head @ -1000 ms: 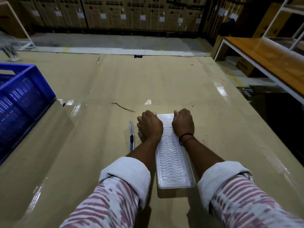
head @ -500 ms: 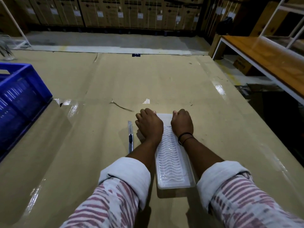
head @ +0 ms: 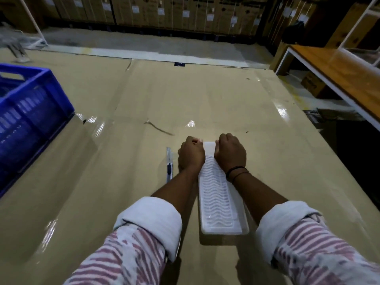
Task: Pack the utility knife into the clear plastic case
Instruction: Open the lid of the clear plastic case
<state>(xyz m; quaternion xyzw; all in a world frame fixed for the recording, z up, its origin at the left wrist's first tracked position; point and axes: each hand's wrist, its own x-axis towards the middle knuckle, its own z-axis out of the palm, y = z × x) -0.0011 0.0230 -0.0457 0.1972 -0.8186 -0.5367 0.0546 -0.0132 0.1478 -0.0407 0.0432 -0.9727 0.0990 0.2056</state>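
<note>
Head cam, only view. Both my hands sit at the far end of the clear plastic case [head: 221, 194], one per corner. Left hand [head: 191, 155] is curled over the far-left corner, right hand [head: 230, 154] curled over the far-right. Fingers wrap past the far edge, so I can't see what they're pinching; my read is I'm gripping the lid edge on both sides to pop it open evenly. Can't tell if a latch has released.

Case runs lengthwise between my forearms, near end toward my body, flat on the cardboard-covered table [head: 205, 95]. It looks shut; nothing visible inside.

Utility knife [head: 169, 165] lies just left of my left hand, parallel to the case, not touching it as far as I can see. Parked within reach so I can grab it once the lid is up. Not yet packed.

Materials: case is thin translucent plastic, long rectangle with rounded corners, top moulded in wavy ribs; probably flexes, hence two-handed hold. Knife is slim and straight, pale body with a dark slider section mid-length. Table surface is tan cardboard under glossy film, bright glare patches, likely slick.

Blue crate [head: 30, 112], perforated walls, well off to my left.
</note>
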